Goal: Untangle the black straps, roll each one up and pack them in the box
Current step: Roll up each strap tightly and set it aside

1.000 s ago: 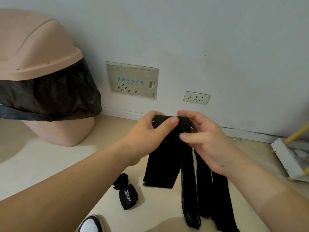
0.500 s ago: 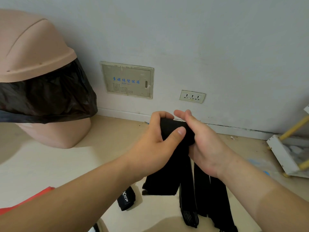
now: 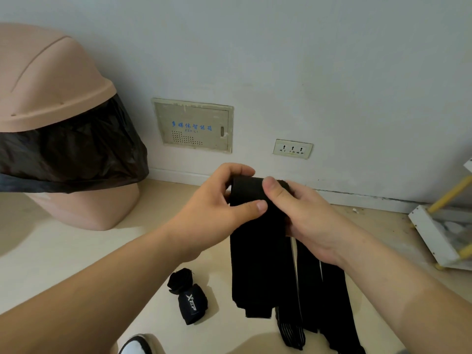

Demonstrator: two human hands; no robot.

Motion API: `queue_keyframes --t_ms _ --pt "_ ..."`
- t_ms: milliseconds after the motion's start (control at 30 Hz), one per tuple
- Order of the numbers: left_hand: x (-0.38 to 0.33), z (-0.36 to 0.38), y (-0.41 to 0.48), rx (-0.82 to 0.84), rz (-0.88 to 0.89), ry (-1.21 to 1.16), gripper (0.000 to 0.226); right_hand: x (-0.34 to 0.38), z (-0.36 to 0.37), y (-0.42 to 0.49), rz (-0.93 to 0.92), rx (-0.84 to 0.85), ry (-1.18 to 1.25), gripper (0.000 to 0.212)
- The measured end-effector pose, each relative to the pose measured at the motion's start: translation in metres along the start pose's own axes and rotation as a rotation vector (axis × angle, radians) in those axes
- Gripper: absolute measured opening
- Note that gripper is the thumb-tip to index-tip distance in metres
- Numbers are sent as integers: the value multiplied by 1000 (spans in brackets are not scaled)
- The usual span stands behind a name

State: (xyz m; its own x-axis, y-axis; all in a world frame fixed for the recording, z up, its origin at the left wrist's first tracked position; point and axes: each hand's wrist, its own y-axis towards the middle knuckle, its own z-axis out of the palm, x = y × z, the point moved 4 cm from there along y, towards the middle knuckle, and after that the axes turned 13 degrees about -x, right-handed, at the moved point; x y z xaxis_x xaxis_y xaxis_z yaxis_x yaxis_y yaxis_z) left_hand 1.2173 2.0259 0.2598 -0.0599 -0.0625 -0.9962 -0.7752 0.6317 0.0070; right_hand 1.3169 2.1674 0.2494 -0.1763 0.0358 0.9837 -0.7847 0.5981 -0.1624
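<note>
Several black straps [image 3: 263, 272] hang down from my two hands toward the floor, some with thin white stripes. My left hand [image 3: 212, 208] grips the top of the wide strap from the left, thumb across its front. My right hand [image 3: 304, 215] grips the same top end from the right, thumb on the folded edge. A rolled black strap [image 3: 190, 301] with a white logo lies on the floor below my left forearm. No box is in view.
A pink swing-lid bin [image 3: 58, 123] lined with a black bag stands at the left against the wall. A wall panel [image 3: 194, 125] and a socket [image 3: 292, 148] sit low on the wall. A white and yellow rack [image 3: 441, 233] stands at the right. A shoe toe [image 3: 139, 344] shows at the bottom edge.
Both hands have turned the top end of the wide strap over; my right thumb now lies on top of it. The view shifted slightly and the rolled strap on the floor shows fully again.
</note>
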Motion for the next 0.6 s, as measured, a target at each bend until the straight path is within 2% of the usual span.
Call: queue_keyframes --t_ms 67,133,200,267,367,500,600 --pt "7 -1 2 53 -144 -58 60 -2 -1 1 -34 -45 31 56" --pt "13 2 1 150 -267 -132 59 -3 -2 1 -66 -56 54 47" --pt "15 2 1 165 -325 -181 56 -1 -2 0 -106 -37 59 39" --pt "17 3 2 168 -337 -168 58 1 -3 -1 -203 -27 -7 32" --pt "18 2 2 125 -317 -65 70 4 0 -4 -338 -15 -134 44" --pt "14 -1 7 1 -225 0 61 2 1 0 -318 -31 -76 53" --pt "13 1 8 -26 -202 -37 55 -1 5 2 -219 -26 -5 55"
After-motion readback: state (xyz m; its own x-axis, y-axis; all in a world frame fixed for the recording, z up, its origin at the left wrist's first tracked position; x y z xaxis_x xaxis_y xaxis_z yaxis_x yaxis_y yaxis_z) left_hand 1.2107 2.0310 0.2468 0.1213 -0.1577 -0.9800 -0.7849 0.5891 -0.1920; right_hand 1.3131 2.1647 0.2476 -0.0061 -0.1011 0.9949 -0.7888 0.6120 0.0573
